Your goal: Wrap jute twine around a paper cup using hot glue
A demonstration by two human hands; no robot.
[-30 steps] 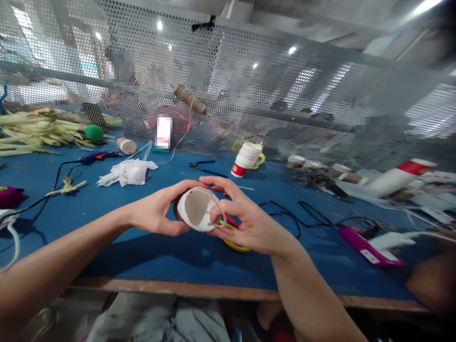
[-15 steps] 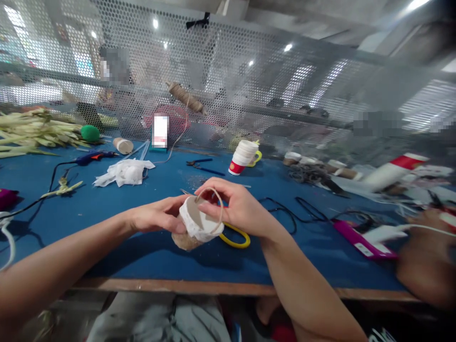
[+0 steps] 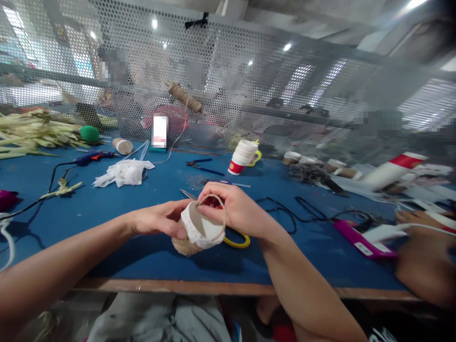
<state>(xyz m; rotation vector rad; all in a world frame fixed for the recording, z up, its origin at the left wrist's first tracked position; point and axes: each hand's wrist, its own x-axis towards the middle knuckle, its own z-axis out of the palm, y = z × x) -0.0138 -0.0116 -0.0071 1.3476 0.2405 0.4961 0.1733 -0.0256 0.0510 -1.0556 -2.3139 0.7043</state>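
Observation:
My left hand (image 3: 164,219) is closed around the side of a small basket (image 3: 194,232), tilted so that its opening faces up and right. The basket has a brown woven-looking body, a white fabric band at the rim and a pale inside. A thin twine handle (image 3: 225,219) arches over the opening. My right hand (image 3: 231,206) is closed at the far rim, its thumb inside the basket and pinching by the handle's end. Beneath the hands lie scissors with a yellow handle (image 3: 238,241); their blade tip shows beyond the basket.
White cloth (image 3: 124,173), a glue gun (image 3: 93,156) and pliers (image 3: 204,167) lie on the blue table (image 3: 135,261). Stacked paper cups (image 3: 239,159) stand behind. A black cable and a purple glue gun (image 3: 363,241) lie right, beside another person's hand (image 3: 423,242).
My right hand has shifted slightly down and right at the rim, and the basket has moved a little with it. At the right edge, the other person's hand has moved.

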